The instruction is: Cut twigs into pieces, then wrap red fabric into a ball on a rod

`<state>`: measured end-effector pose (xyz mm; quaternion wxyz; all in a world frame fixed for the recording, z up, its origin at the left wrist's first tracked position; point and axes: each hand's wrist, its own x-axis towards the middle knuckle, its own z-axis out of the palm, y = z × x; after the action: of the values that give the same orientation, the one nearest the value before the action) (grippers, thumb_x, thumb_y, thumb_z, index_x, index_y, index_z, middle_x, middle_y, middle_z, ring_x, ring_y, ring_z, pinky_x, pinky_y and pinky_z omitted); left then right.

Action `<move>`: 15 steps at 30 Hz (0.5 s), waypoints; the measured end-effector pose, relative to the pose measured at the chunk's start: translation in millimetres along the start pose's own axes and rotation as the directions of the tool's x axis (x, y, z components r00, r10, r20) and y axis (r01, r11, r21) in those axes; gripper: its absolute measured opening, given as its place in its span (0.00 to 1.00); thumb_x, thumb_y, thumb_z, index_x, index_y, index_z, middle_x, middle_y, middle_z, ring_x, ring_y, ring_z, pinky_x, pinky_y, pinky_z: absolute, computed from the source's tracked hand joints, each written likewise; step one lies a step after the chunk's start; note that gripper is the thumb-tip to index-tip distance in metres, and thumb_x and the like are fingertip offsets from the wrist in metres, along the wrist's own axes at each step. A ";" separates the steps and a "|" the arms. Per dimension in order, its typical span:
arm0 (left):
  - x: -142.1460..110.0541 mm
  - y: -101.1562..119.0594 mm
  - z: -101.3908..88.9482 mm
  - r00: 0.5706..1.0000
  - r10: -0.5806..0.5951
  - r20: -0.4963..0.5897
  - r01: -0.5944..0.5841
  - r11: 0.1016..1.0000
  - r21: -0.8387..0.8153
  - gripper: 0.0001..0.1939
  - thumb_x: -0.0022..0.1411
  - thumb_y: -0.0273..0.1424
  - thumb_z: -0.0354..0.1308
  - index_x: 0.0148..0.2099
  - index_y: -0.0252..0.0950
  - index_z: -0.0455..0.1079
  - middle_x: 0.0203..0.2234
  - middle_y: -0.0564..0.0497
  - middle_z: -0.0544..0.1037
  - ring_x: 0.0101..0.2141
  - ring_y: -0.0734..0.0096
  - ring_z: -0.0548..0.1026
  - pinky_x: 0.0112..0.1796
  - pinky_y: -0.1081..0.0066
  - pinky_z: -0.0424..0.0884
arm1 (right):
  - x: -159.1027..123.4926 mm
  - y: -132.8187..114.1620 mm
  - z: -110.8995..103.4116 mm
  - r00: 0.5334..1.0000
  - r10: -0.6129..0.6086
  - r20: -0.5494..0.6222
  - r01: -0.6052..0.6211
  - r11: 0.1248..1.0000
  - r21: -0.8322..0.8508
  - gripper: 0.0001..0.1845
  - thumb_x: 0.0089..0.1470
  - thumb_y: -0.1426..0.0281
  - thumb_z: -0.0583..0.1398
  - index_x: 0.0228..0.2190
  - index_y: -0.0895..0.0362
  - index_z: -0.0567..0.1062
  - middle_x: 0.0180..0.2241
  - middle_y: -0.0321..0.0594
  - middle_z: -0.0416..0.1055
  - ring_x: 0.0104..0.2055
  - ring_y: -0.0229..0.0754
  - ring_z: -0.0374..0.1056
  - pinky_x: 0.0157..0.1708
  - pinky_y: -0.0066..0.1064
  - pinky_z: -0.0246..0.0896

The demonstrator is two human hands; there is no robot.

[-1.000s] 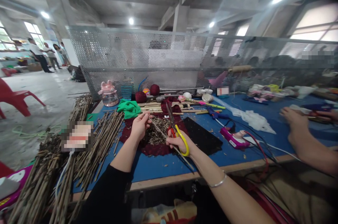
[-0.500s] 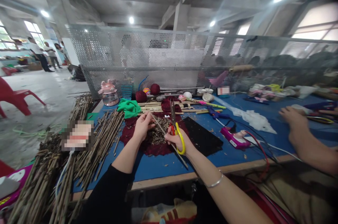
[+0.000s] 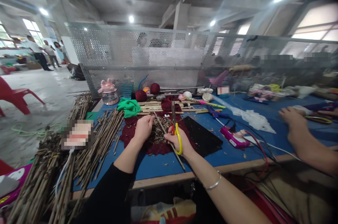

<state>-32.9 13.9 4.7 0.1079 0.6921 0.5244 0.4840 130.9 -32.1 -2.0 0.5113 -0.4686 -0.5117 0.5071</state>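
Note:
My right hand (image 3: 179, 140) grips scissors with red and yellow handles (image 3: 176, 133), blades pointing up and away. My left hand (image 3: 144, 128) is closed, pinching the far end of a thin dry stick (image 3: 169, 140) that runs diagonally under my right hand toward the table's front edge. Both hands hover over a heap of short cut twig pieces (image 3: 160, 129) lying on a dark red cloth (image 3: 132, 129) on the blue table (image 3: 158, 167).
Long bundles of dry sticks (image 3: 87, 146) lie at the left. A black mat (image 3: 202, 137), a pink glue gun (image 3: 233, 138) with cables, green cloth (image 3: 129, 107), yarn balls and a pink jar (image 3: 108, 93) stand behind. Another person's hand (image 3: 293, 120) works at the right. A perforated metal screen (image 3: 158, 58) backs the table.
Both hands have shifted slightly right and closer together over the twig heap. The scissors have turned more upright and the stick has slid with them.

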 end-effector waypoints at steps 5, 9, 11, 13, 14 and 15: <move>3.9 0.7 -3.9 0.995 -0.104 0.001 0.102 0.973 -0.209 0.17 0.60 0.38 0.48 0.45 0.34 0.71 0.31 0.48 0.76 0.32 0.69 0.72 0.38 0.71 0.65 | 4.6 -3.4 -8.3 0.990 0.056 -0.130 -0.044 0.995 0.090 0.20 0.30 0.65 0.64 0.25 0.55 0.59 0.15 0.26 0.61 0.16 0.33 0.59 0.17 0.25 0.51; 3.6 5.8 -4.7 0.982 -0.165 -0.095 0.132 0.949 -0.285 0.21 0.59 0.40 0.50 0.50 0.33 0.68 0.40 0.44 0.75 0.38 0.66 0.73 0.40 0.71 0.66 | 1.6 -7.3 -12.1 0.988 0.032 -0.151 -0.022 0.997 0.067 0.20 0.30 0.65 0.64 0.24 0.55 0.58 0.15 0.25 0.59 0.16 0.32 0.58 0.18 0.25 0.53; 1.7 10.2 -1.4 0.953 -0.299 0.047 0.290 0.860 -0.419 0.22 0.58 0.44 0.49 0.45 0.32 0.71 0.36 0.45 0.76 0.31 0.69 0.74 0.29 0.73 0.68 | -3.3 -8.1 -9.7 0.994 -0.001 -0.111 -0.001 1.000 -0.018 0.18 0.31 0.67 0.63 0.24 0.55 0.59 0.15 0.25 0.58 0.16 0.32 0.57 0.19 0.26 0.54; -0.2 13.9 3.2 0.888 -0.372 0.272 0.460 0.685 -0.565 0.22 0.55 0.45 0.53 0.43 0.33 0.70 0.33 0.47 0.76 0.25 0.74 0.73 0.22 0.77 0.65 | -8.7 -7.5 -5.8 1.000 -0.005 -0.026 0.002 0.992 -0.125 0.17 0.32 0.68 0.62 0.24 0.55 0.59 0.16 0.25 0.58 0.17 0.32 0.56 0.19 0.26 0.53; -1.0 15.1 5.2 0.855 -0.380 0.352 0.517 0.591 -0.619 0.21 0.54 0.43 0.55 0.44 0.33 0.69 0.32 0.48 0.76 0.24 0.76 0.72 0.21 0.78 0.64 | -10.5 -6.7 -4.0 1.000 -0.005 0.023 0.009 0.985 -0.170 0.16 0.33 0.68 0.62 0.24 0.55 0.59 0.16 0.26 0.58 0.17 0.32 0.56 0.20 0.25 0.53; -1.4 15.9 6.8 0.833 -0.380 0.402 0.551 0.510 -0.661 0.20 0.52 0.41 0.58 0.44 0.33 0.68 0.30 0.49 0.76 0.24 0.78 0.72 0.21 0.80 0.65 | -11.1 -5.8 -2.8 0.998 -0.010 0.069 0.024 0.978 -0.207 0.16 0.34 0.67 0.62 0.25 0.55 0.60 0.16 0.26 0.58 0.18 0.32 0.55 0.20 0.25 0.53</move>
<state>-17.7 8.4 10.8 0.5652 0.4608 0.4271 0.5346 134.4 -43.3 3.2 0.4464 -0.4977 -0.5828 0.4619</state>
